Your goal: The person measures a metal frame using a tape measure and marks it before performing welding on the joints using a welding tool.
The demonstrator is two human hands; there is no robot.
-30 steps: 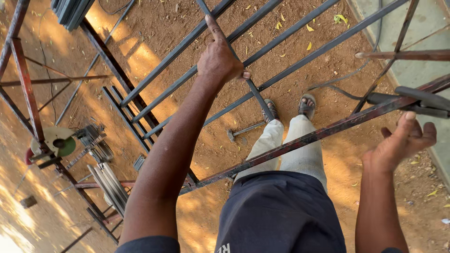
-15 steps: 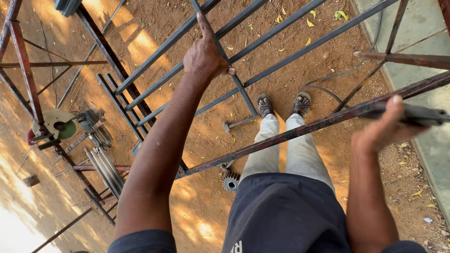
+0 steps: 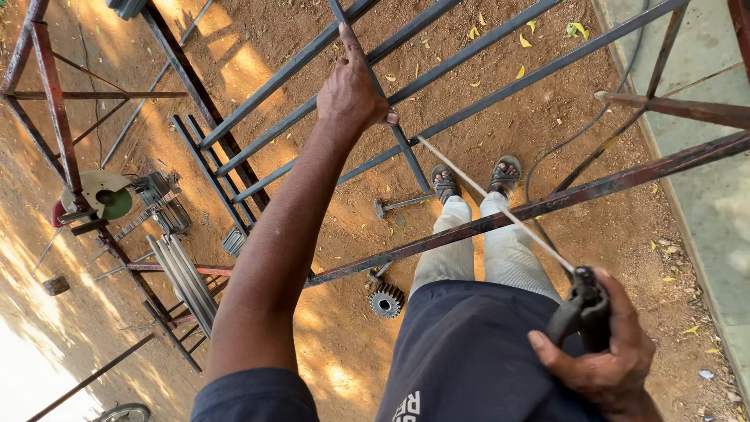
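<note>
My left hand [image 3: 351, 94] reaches forward and grips a short dark cross bar [image 3: 410, 160] of a grey metal grille frame [image 3: 289, 66]. My right hand [image 3: 605, 363], low and close to my body, is closed on a black electrode holder [image 3: 582, 309]. A thin welding rod [image 3: 492, 199] runs from the holder up to the left, its tip just below my left hand at the cross bar. A rusty steel bar [image 3: 484, 227] crosses in front of my legs, under the rod.
On the dirt lie a hammer [image 3: 398, 205] by my sandalled feet, a toothed gear [image 3: 386, 300] and a bundle of metal strips [image 3: 183, 277]. A cut-off saw [image 3: 101, 199] sits on a rusty stand at left. A cable [image 3: 547, 156] trails right; concrete paving [image 3: 703, 211] borders the right side.
My right hand, open by the rusty bar a second ago, has taken the electrode holder and dropped toward my body, the rod now aimed at the cross bar. My left hand stays put.
</note>
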